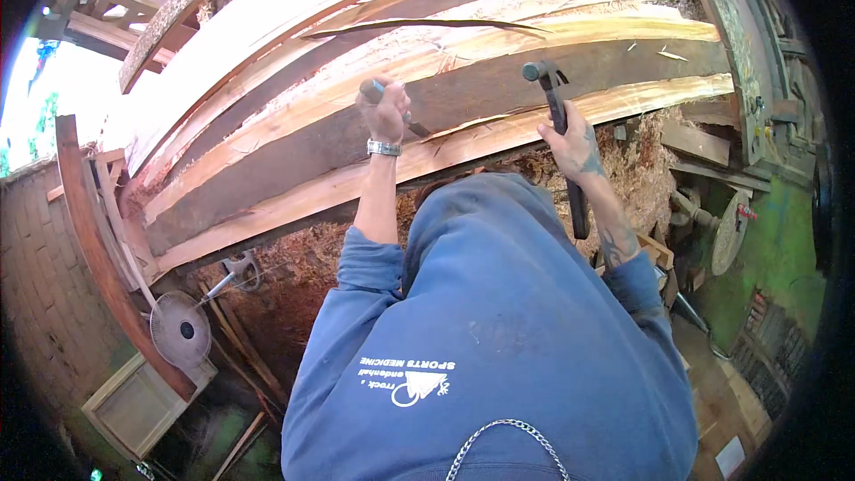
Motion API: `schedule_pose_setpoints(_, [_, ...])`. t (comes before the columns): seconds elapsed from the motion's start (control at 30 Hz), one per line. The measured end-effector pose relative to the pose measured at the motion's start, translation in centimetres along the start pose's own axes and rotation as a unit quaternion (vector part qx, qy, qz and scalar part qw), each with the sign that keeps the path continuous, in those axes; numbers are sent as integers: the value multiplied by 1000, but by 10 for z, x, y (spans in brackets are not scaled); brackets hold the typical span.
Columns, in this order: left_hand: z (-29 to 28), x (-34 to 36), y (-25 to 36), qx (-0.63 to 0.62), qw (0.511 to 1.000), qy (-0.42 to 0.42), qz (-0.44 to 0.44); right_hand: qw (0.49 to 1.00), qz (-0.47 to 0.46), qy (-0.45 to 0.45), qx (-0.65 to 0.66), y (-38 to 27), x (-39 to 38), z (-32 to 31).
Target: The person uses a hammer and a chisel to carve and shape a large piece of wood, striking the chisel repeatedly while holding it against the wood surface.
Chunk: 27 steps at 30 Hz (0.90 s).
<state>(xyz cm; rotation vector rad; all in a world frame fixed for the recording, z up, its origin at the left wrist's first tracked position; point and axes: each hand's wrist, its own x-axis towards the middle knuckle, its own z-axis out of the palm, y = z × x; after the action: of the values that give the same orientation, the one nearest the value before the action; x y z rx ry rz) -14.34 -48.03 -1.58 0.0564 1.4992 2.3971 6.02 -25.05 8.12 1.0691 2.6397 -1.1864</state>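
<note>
My left hand is wrapped round a chisel, its handle end standing out above the fist. The chisel's tip meets the near light edge of a long wooden slab, beside a raised splinter. The slab has a dark band between pale strips. My right hand grips the handle of a claw hammer, whose head is raised above the slab, to the right of the chisel and apart from it. The handle's lower end hangs below my fist.
A thin dark strip of wood lies across the farther boards. Wood shavings cover the ground under the near edge. At the left stand a fan and a long brown board. A round disc is at the right.
</note>
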Motion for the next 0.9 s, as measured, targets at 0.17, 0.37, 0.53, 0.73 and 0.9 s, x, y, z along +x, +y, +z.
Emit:
schedule_pose_setpoints(0.17, [16,-3,-1,34,999,7,-1,1000,-18,-3,22,-28,-5,-5])
schedule_pose_setpoints(0.37, [23,-4,-13,127,992,-6,3,985,-151,-18,79,-134,-4,-29])
schedule_pose_setpoints(0.53, [38,-12,-16,151,987,-51,-7,944,-283,70,153,-150,11,8])
schedule_pose_setpoints(0.73, [-16,14,-63,295,939,-93,149,949,-259,-117,-138,-110,21,30])
schedule_pose_setpoints(0.9, [-6,27,-3,-21,933,358,-41,987,-139,-74,-32,-62,12,7])
